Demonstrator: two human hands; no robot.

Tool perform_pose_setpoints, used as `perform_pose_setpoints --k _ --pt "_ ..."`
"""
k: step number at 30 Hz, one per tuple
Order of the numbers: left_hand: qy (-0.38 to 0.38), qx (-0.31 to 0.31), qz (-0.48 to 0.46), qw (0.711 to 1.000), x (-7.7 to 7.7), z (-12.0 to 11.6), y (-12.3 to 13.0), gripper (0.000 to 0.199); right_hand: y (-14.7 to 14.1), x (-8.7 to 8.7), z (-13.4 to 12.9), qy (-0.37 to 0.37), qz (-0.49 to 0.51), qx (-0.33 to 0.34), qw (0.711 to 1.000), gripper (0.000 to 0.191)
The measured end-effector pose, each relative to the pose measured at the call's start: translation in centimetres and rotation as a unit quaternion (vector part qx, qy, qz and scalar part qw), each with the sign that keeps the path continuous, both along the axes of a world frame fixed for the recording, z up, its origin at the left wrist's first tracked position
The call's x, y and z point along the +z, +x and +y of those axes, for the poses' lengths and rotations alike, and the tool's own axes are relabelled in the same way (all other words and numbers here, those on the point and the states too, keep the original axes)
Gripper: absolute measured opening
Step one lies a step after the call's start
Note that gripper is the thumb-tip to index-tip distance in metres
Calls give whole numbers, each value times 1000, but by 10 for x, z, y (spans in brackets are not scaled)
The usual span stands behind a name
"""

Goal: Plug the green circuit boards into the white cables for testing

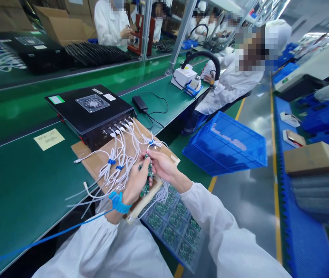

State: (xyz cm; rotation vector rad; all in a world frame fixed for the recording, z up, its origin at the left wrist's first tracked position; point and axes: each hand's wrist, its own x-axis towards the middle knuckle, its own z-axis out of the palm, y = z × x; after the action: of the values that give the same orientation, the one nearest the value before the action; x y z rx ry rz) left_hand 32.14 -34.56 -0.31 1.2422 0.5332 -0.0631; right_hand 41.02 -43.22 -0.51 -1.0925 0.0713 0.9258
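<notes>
My left hand is closed around small green circuit boards, held over the front edge of the bench. At the upper end of the boards, the fingertips of my right hand pinch a white cable; the connector itself is hidden by my fingers. Bundles of white cables with blue ties lie on a cardboard sheet just beyond my hands. They run into the front ports of a black box with a round fan grille. A blue strap circles my left wrist.
Below my right forearm sits a clear tray of green boards. A blue crate stands on the floor to the right. A yellow note and a black power adapter lie on the green bench. A co-worker sits farther along.
</notes>
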Motion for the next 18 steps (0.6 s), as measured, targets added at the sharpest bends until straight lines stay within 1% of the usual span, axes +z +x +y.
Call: perform_pose_setpoints --k 3,6,8,9,11,12,13,14,15,16,17,18 --pt "53 2 -12 999 -2 -7 3 47 -3 -1 4 -28 8 -40 999 21" --pt "58 9 -27 998 -4 -11 3 43 -5 -6 7 -57 3 -66 996 25" --pt "37 12 -17 999 -4 -11 2 42 -6 -11 6 -60 -31 -62 996 27" --pt "15 3 -1 1000 -2 -9 2 43 -5 -14 4 -58 -59 -53 995 29" --pt "-52 -27 34 998 3 -1 1 42 -2 -20 -5 -64 -149 -37 986 38" --pt "-86 -45 44 994 6 6 0 40 1 -22 -10 -82 -214 -34 973 41" --pt "-117 -61 48 990 9 13 0 38 5 -24 -17 -113 -296 -34 948 44" --pt "-143 -74 49 986 13 20 1 36 10 -24 -24 -154 -394 -36 906 44" --pt "-162 -84 50 982 17 29 2 35 16 -24 -30 -195 -497 -33 845 43" --pt "-177 -98 53 978 20 37 3 35 23 -23 -36 -228 -596 -20 769 41" --pt "-188 -114 57 974 24 44 4 35 31 -21 -41 -247 -683 3 688 39" --pt "-196 -132 62 970 27 51 6 35 39 -19 -44 -249 -752 37 610 37"
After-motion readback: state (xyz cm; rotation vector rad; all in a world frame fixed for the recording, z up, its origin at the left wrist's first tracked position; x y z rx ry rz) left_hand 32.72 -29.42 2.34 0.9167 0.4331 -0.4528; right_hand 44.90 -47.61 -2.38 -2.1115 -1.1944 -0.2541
